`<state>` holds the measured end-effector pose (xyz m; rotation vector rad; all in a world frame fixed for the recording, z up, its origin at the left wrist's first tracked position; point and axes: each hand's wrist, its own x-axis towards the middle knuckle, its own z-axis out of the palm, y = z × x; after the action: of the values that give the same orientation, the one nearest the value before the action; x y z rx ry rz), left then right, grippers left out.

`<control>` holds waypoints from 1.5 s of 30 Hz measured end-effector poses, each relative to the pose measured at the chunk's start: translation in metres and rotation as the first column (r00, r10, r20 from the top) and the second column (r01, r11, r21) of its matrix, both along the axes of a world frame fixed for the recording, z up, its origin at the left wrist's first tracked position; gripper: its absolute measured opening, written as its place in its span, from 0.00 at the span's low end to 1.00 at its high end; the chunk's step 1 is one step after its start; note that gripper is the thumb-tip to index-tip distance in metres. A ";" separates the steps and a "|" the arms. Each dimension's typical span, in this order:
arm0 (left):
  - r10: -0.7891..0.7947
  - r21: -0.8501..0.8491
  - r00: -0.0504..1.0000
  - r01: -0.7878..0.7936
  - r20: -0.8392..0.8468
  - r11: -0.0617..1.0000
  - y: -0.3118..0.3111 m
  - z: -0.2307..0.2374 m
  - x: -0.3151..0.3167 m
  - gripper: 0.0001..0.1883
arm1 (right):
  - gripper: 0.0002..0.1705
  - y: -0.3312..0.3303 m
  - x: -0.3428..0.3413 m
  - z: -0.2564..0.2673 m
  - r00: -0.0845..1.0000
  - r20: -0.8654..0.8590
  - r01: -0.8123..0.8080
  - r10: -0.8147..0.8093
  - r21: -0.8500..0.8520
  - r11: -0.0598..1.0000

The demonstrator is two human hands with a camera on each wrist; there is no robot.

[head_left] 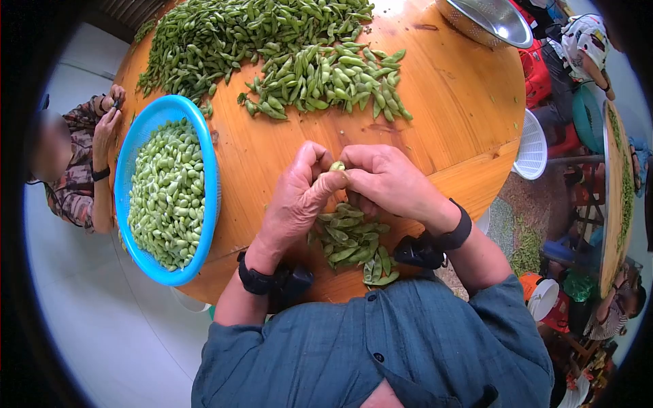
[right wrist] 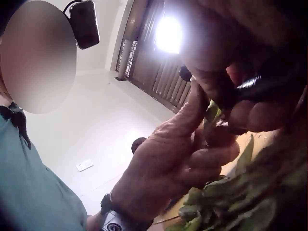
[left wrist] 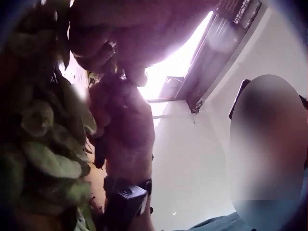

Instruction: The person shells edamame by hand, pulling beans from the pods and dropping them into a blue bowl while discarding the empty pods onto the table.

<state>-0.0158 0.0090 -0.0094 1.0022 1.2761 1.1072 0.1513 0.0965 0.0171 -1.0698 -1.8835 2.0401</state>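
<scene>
Leftmost, a blue basket (head_left: 209, 163) holds beans (head_left: 170, 190) on the table (head_left: 245, 170). Next, the left hand (head_left: 296, 200) pinches a small green pod (head_left: 338, 166) between thumb and curled fingers. The pod, raised over loose pods (head_left: 357, 238), is likely light, soft and easily split, perhaps slippery inside; fingertips at its edges should suit. Rightmost, the right hand (head_left: 389, 178) pinches it too, thumb and finger nearly meeting.

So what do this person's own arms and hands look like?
The left hand and right hand wear no gloves. A wide black band is worn on each wrist, with a small, boxy dark camera. The blue-green cloth sleeves are short, loose and plain.
</scene>
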 end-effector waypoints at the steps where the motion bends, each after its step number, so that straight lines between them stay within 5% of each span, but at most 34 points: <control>1: 0.002 -0.001 1.000 -0.002 0.000 1.000 0.001 0.001 0.000 0.14 | 0.07 -0.001 0.000 -0.002 1.000 -0.020 0.012 -0.012 -0.014 1.000; 3: 0.043 0.022 0.993 -0.040 -0.114 0.999 0.004 0.007 0.004 0.12 | 0.07 -0.002 0.000 -0.008 0.999 -0.041 0.019 -0.020 -0.027 0.999; 4: 0.045 0.022 0.992 -0.043 -0.114 0.999 0.005 0.008 0.006 0.12 | 0.08 -0.003 -0.001 -0.014 0.998 -0.062 0.038 -0.030 0.123 0.992; 6: 0.098 0.138 0.891 -0.041 -0.444 0.990 0.006 0.011 0.011 0.10 | 0.10 -0.006 -0.002 -0.016 0.996 -0.084 0.058 -0.037 0.271 0.961; 8: 0.171 0.257 0.857 -0.046 -0.487 0.965 0.008 0.003 0.015 0.10 | 0.09 -0.010 -0.005 -0.016 0.990 -0.092 0.139 -0.108 0.466 0.874; 10: 0.247 0.375 0.818 -0.042 -0.520 0.926 0.009 0.001 0.017 0.10 | 0.09 -0.010 -0.006 -0.015 0.987 -0.105 0.152 -0.118 0.430 0.890; 12: 0.218 0.259 0.890 -0.118 -0.400 0.959 0.007 0.002 0.017 0.10 | 0.09 -0.008 -0.006 -0.013 0.985 -0.118 0.163 -0.126 0.394 0.905; 14: 0.189 0.175 0.924 -0.137 -0.333 0.975 0.004 0.003 0.016 0.10 | 0.09 -0.004 -0.005 -0.011 0.987 -0.077 0.130 -0.142 -0.145 0.981; 22: 0.206 0.077 0.963 -0.196 -0.174 0.978 -0.001 0.003 0.018 0.10 | 0.08 -0.008 -0.008 -0.006 0.971 -0.123 0.202 -0.206 -0.050 0.978; 24: 0.237 -0.182 0.940 -0.196 0.244 0.964 0.000 0.009 0.017 0.08 | 0.09 -0.009 -0.009 -0.006 0.968 -0.117 0.218 -0.223 -0.059 0.974; 27: 0.239 -0.226 0.903 -0.165 0.357 0.960 -0.001 0.015 0.013 0.07 | 0.08 -0.011 -0.009 -0.014 0.963 -0.154 0.238 -0.222 0.093 0.967; 36: 0.260 -0.267 0.861 -0.151 0.437 0.952 0.001 0.005 0.004 0.06 | 0.07 -0.021 -0.012 -0.006 0.966 -0.150 0.254 -0.209 0.422 0.870; 38: 0.283 -0.286 0.838 -0.160 0.467 0.945 0.002 0.008 0.003 0.06 | 0.06 -0.022 -0.013 -0.007 0.969 -0.189 0.244 -0.160 0.617 0.748; 40: 0.306 -0.305 0.814 -0.167 0.494 0.938 0.002 0.010 0.002 0.07 | 0.06 -0.020 -0.011 -0.014 0.961 -0.226 0.266 -0.158 0.608 0.748; 42: 0.289 -0.332 0.790 -0.115 0.541 0.936 0.001 0.008 0.000 0.08 | 0.07 -0.015 -0.007 -0.017 0.962 -0.173 0.257 -0.210 0.331 0.908; 45: 0.261 -0.295 0.782 -0.103 0.566 0.950 -0.002 0.004 -0.002 0.08 | 0.07 -0.015 -0.006 -0.015 0.951 -0.187 0.288 -0.245 0.255 0.923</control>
<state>-0.0176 0.0067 -0.0051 0.2838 0.9595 1.2458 0.1452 0.0815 0.0019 -1.0027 -1.7701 1.6015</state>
